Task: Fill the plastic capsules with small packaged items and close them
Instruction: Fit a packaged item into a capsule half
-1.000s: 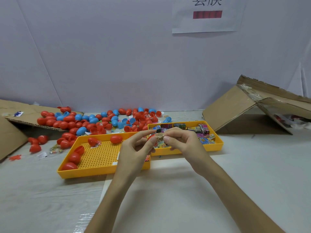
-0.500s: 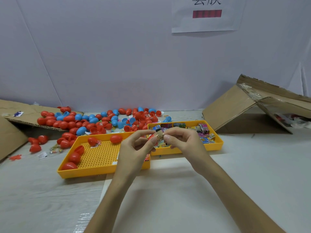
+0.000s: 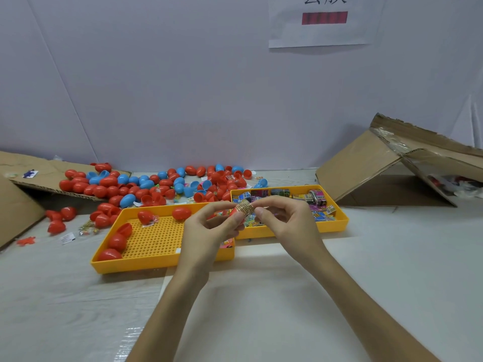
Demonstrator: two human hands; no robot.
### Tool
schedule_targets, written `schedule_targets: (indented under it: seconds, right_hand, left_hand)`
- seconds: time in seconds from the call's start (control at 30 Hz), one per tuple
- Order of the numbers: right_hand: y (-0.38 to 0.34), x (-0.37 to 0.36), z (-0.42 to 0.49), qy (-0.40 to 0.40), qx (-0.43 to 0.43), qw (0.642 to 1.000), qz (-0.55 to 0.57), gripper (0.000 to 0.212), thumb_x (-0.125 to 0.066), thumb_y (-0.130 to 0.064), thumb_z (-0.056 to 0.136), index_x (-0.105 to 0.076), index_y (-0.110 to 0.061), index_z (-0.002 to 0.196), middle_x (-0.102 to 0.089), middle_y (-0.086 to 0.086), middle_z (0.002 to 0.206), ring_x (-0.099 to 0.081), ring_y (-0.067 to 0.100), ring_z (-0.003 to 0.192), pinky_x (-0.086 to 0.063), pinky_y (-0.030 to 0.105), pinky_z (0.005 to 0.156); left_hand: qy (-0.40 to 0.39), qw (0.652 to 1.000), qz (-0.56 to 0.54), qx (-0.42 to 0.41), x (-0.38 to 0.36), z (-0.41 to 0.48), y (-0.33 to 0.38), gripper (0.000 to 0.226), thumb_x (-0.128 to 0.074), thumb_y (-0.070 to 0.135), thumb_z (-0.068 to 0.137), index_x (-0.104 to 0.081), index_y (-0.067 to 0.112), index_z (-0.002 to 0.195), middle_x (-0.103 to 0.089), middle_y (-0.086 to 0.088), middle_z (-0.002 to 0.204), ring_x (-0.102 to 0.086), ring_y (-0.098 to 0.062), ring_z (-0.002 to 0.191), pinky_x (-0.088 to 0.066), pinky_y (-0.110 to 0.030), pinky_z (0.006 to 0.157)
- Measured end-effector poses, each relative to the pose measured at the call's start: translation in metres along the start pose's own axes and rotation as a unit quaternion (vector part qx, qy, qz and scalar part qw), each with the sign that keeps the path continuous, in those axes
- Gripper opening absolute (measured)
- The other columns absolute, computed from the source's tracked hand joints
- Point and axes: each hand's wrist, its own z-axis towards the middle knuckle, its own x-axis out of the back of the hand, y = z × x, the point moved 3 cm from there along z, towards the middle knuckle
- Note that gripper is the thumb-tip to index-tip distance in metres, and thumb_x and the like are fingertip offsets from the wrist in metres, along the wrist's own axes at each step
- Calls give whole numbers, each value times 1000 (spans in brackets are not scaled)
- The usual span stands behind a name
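My left hand (image 3: 209, 228) pinches a red capsule half (image 3: 234, 211), mostly hidden by my fingers. My right hand (image 3: 283, 218) presses a small tan patterned packet (image 3: 245, 207) against that half's opening. Both hands meet above the gap between two yellow trays. The left yellow tray (image 3: 156, 262) holds several red capsules (image 3: 116, 241). The right yellow tray (image 3: 337, 223) holds several small colourful packets (image 3: 317, 198). A heap of red and blue capsules (image 3: 156, 185) lies behind the trays.
A flattened cardboard box (image 3: 366, 163) leans at the back right, and cardboard flaps (image 3: 31, 176) lie at the back left. Loose red capsules (image 3: 60, 218) and small wrappers sit left of the trays. A white wall with a paper sign (image 3: 324, 19) stands behind.
The two hands have stayed almost still, with the packet turned slightly and pushed further toward the red capsule half.
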Motion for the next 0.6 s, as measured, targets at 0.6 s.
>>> schedule_targets:
  seconds: [0.6]
  right_hand:
    - [-7,-6,-5,23,82,995,-42,23,-68,-1,91,-78,-16,106,-69,-11,107,-68,12,90,-57,29,78]
  left_hand:
    - [-7,990,-135,32,-2,-3,2,44,-79,31,68,-71,5,102,-78,-11,92,-76,-27,88,-61,-26,72]
